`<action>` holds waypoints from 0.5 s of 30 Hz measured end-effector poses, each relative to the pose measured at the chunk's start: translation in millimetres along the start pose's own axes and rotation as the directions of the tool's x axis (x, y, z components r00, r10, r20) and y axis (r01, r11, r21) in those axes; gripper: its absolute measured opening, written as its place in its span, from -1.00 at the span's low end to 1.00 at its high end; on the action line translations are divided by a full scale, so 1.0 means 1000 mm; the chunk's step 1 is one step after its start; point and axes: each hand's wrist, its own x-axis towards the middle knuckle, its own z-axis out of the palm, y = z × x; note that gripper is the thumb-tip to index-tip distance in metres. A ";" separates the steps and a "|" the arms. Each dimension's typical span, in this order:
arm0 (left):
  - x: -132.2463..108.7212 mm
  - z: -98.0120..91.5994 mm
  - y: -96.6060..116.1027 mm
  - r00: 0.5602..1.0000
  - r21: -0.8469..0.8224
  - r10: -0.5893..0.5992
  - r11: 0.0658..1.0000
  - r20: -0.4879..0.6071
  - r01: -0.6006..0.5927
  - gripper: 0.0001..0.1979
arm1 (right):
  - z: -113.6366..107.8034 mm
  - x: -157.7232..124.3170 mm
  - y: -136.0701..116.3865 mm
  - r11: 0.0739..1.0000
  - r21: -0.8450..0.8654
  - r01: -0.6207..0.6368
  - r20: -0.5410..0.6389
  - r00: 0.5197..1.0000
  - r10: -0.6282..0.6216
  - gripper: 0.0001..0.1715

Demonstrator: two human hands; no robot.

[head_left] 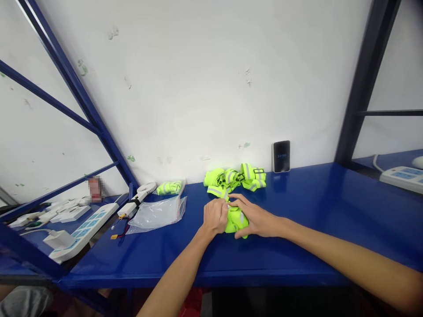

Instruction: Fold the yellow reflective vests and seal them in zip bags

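Note:
A bundle of neon-yellow reflective strap (235, 221) with grey bands lies on the blue table between my hands. My left hand (215, 215) is closed in a fist on the bundle's left side. My right hand (257, 218) curves round it from the right, thumb low and fingers over the top, gripping it. Behind my hands, more of the reflective strap (220, 178) spreads in loose folds towards the wall, and a black buckle (258, 171) shows at its right end. My fingers hide part of the bundle.
Left of my hands lie clear plastic bags (157, 214), a folded yellow strap in a bag (169, 188), a small white fan (146, 188) and wires with yellow connectors (114, 236). A dark-screened clock (281, 156) stands against the wall. Power strips (86, 231) flank the blue table (317, 211).

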 end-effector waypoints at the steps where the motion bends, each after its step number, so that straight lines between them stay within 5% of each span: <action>1: -0.001 0.000 0.000 1.000 0.021 0.022 1.000 -0.004 -0.022 -0.54 | 0.003 0.001 0.001 1.000 0.001 0.001 -0.033 0.999 -0.001 -0.16; 4: -0.002 0.000 0.002 0.999 0.058 0.031 0.998 -0.006 -0.031 -0.55 | 0.009 0.005 0.004 1.000 0.015 0.017 -0.107 0.994 -0.015 -0.41; 10: -0.004 0.001 0.004 0.993 0.053 -0.108 0.992 -0.054 0.111 -0.55 | 0.024 0.007 0.000 0.996 0.069 -0.053 -0.175 0.983 0.064 -0.54; 15: -0.008 0.008 0.011 0.962 0.013 -0.242 0.969 -0.125 0.246 -0.54 | 0.037 0.010 -0.013 0.983 0.101 -0.153 -0.331 0.927 0.178 -0.63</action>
